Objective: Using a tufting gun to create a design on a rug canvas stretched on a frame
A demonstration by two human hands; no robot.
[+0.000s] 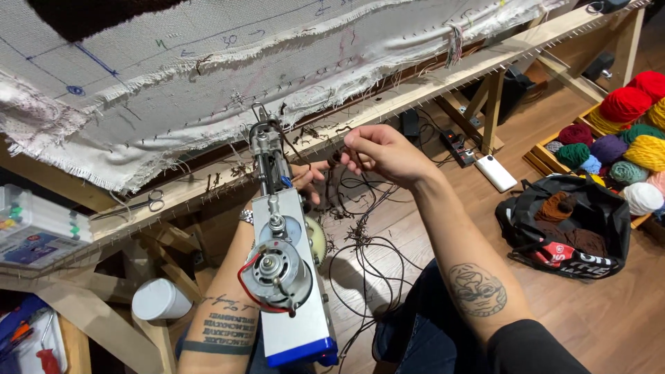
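Two hands meet near the front end of a tufting gun (284,277), a white and blue tool with a bare round motor on its back and red wires looped beside it. The left hand (305,181) sits behind the gun's narrow metal neck, mostly hidden by it; its fingers show just to the right of the neck, but whether they are closed on the tool cannot be told. The right hand (379,151) is up and to the right of the needle tip, fingertips pinched together on a thin strand of dark brown yarn (360,242), which runs from the pinch toward the gun's tip and also hangs below both hands in loose loops down to the wooden floor (609,312). Above the hands stretches a pale cloth (173,76) on a wooden frame (429,86). Off to the right lie a black bag (526,208) and a crate of coloured yarn balls (623,131).
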